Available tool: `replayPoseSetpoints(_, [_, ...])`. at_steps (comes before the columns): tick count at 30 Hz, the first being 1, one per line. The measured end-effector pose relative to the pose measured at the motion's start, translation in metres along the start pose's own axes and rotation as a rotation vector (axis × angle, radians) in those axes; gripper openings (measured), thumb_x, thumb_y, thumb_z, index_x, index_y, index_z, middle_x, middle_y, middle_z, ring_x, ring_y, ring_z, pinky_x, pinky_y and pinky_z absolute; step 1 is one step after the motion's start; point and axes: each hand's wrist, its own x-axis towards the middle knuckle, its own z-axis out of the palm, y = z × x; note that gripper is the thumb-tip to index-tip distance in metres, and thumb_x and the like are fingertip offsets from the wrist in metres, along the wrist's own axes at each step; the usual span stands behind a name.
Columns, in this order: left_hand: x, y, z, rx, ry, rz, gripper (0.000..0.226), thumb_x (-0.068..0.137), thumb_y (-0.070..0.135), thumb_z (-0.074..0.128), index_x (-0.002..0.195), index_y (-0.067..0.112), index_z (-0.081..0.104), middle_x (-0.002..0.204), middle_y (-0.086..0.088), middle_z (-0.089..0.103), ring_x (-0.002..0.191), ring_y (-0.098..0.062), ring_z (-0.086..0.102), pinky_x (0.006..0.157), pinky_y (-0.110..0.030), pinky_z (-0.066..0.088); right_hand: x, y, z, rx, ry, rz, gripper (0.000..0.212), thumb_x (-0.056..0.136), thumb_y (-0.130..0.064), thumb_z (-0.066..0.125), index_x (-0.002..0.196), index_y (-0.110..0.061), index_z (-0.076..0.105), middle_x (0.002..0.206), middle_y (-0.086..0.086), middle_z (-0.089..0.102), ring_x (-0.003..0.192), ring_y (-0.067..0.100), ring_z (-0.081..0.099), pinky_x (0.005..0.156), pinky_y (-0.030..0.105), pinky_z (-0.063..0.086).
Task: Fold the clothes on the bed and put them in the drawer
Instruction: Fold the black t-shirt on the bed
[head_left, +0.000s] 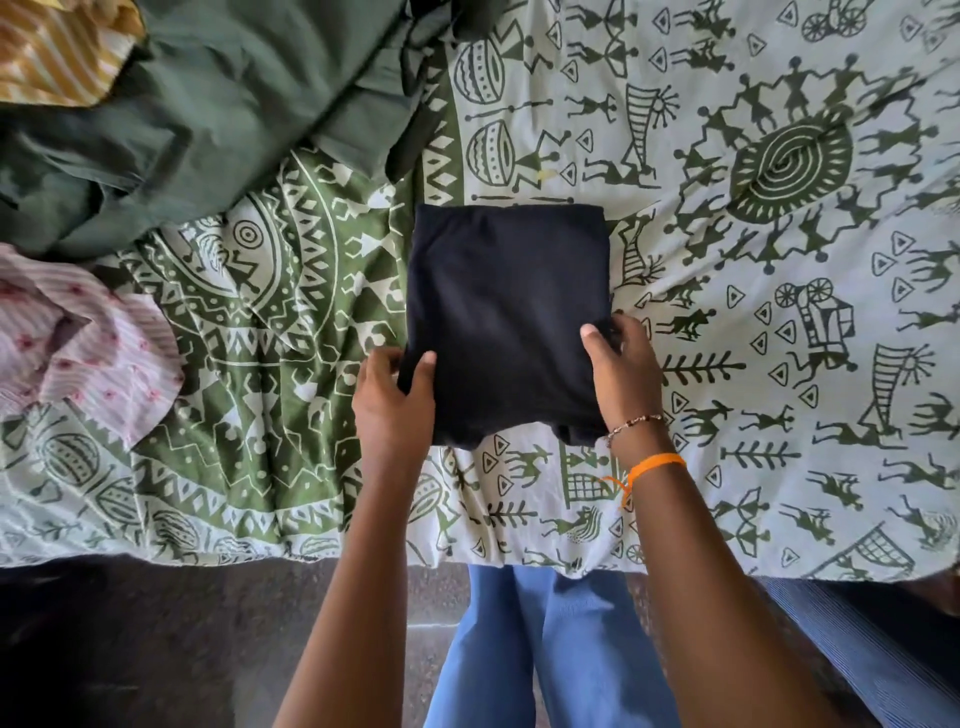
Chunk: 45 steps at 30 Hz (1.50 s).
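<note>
Item 1. Left hand (392, 397): at the near-left edge of the folded black garment (506, 317); thumb lies on top, fingers tucked under the edge, so it pinches the cloth.

Item 2. Right hand (621, 369): at the garment's near-right edge, thumb on top and fingers curled round the side, gripping likewise. Orange thread and bead bracelet at the wrist. The paired hold at both edges looks suited to lifting the bundle without spilling its folds.

Item 3. Folded black garment: compact rectangle lying flat on the green printed bedsheet (779, 415), near the bed's front edge; folding appears done, carrying to the drawer outstanding. No drawer in view.

Item 4. Pink striped garment (88, 353): left of the black garment, crumpled, unfolded.

Item 5. Dark green garment (208, 114): beyond and left, heaped.

Item 6. Yellow striped cloth (57, 47): farthest left, partly cut off.
</note>
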Motion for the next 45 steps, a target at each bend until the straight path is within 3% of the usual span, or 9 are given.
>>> replayPoseSetpoints(6, [0.011, 0.001, 0.0, 0.064, -0.21, -0.063, 0.041, 0.081, 0.049, 0.064, 0.099, 0.013, 0.06, 0.091, 0.001, 0.062, 0.088, -0.019, 0.056, 0.078, -0.031, 0.044, 0.0, -0.016, 0.0, 0.087, -0.284, 0.127, 0.02, 0.083, -0.027, 0.067, 0.097, -0.013, 0.064, 0.09, 0.001, 0.065, 0.085, 0.018, 0.06, 0.066, 0.012, 0.047])
replayPoseSetpoints(9, [0.021, 0.006, -0.007, -0.146, -0.384, -0.217, 0.037, 0.076, 0.044, 0.072, 0.097, 0.013, 0.066, 0.094, -0.002, 0.069, 0.092, -0.021, 0.065, 0.082, -0.034, 0.052, 0.0, -0.02, -0.003, 0.159, -0.411, 0.273, 0.02, 0.078, -0.027, 0.073, 0.091, -0.014, 0.066, 0.08, 0.006, 0.068, 0.073, 0.029, 0.065, 0.064, 0.036, 0.052])
replayPoseSetpoints(12, [0.018, 0.014, -0.014, -0.386, -0.504, -0.338, 0.026, 0.075, 0.035, 0.075, 0.091, 0.016, 0.068, 0.087, -0.002, 0.072, 0.088, -0.019, 0.069, 0.071, -0.027, 0.055, -0.005, -0.019, -0.007, 0.23, -0.475, 0.277, 0.008, 0.078, -0.021, 0.073, 0.082, -0.017, 0.067, 0.068, 0.004, 0.068, 0.053, 0.022, 0.061, 0.042, 0.02, 0.045])
replayPoseSetpoints(16, [0.003, 0.018, -0.023, -0.728, -0.652, -0.408, 0.045, 0.071, 0.029, 0.074, 0.108, 0.005, 0.065, 0.101, -0.011, 0.072, 0.094, -0.026, 0.069, 0.068, -0.031, 0.057, -0.015, -0.011, -0.02, 0.541, -0.584, 0.216, 0.021, 0.082, -0.006, 0.062, 0.103, -0.006, 0.063, 0.086, 0.005, 0.071, 0.072, 0.018, 0.068, 0.057, 0.021, 0.053])
replayPoseSetpoints(22, [-0.035, 0.047, -0.013, -0.89, -0.757, -0.244, 0.042, 0.073, 0.013, 0.068, 0.113, 0.006, 0.059, 0.102, -0.007, 0.072, 0.092, -0.021, 0.069, 0.071, -0.029, 0.057, -0.021, -0.011, -0.067, 0.633, -0.403, 0.059, 0.037, 0.086, 0.008, 0.049, 0.119, -0.009, 0.052, 0.118, 0.016, 0.06, 0.111, 0.03, 0.056, 0.1, 0.042, 0.043])
replayPoseSetpoints(32, [-0.092, 0.113, 0.099, -0.521, -1.101, 0.044, 0.053, 0.074, -0.003, 0.069, 0.123, 0.006, 0.049, 0.11, -0.007, 0.063, 0.105, -0.019, 0.059, 0.09, -0.032, 0.05, -0.001, 0.04, -0.207, 0.523, 0.041, 0.0, 0.034, 0.08, 0.005, 0.054, 0.102, -0.02, 0.058, 0.084, -0.009, 0.07, 0.071, 0.007, 0.064, 0.059, 0.021, 0.052])
replayPoseSetpoints(37, [-0.123, 0.116, 0.147, 0.29, -0.657, 0.324, 0.066, 0.077, 0.018, 0.06, 0.135, 0.003, 0.032, 0.131, -0.015, 0.041, 0.12, -0.033, 0.042, 0.094, -0.039, 0.036, 0.024, 0.068, -0.214, -0.03, 0.27, 0.043, 0.063, 0.076, 0.003, 0.068, 0.133, -0.003, 0.041, 0.128, 0.016, 0.054, 0.114, 0.025, 0.054, 0.095, 0.031, 0.042])
replayPoseSetpoints(40, [-0.145, 0.119, 0.149, 0.411, -0.335, 0.637, 0.092, 0.066, 0.035, 0.052, 0.147, 0.006, 0.019, 0.145, -0.015, 0.03, 0.131, -0.035, 0.031, 0.109, -0.046, 0.026, 0.016, 0.063, -0.199, -0.388, 0.48, -0.095, 0.077, 0.067, -0.007, 0.067, 0.138, -0.007, 0.037, 0.135, 0.016, 0.045, 0.122, 0.034, 0.043, 0.101, 0.038, 0.033])
replayPoseSetpoints(45, [-0.123, 0.114, 0.162, 0.567, -0.346, 0.914, 0.077, 0.09, 0.044, 0.045, 0.15, 0.016, 0.007, 0.158, -0.011, 0.009, 0.145, -0.033, 0.006, 0.116, -0.046, 0.006, 0.026, 0.063, -0.175, -0.703, 0.432, -0.264, 0.06, 0.086, -0.025, 0.051, 0.143, -0.02, 0.035, 0.15, 0.006, 0.032, 0.141, 0.031, 0.023, 0.112, 0.052, 0.013])
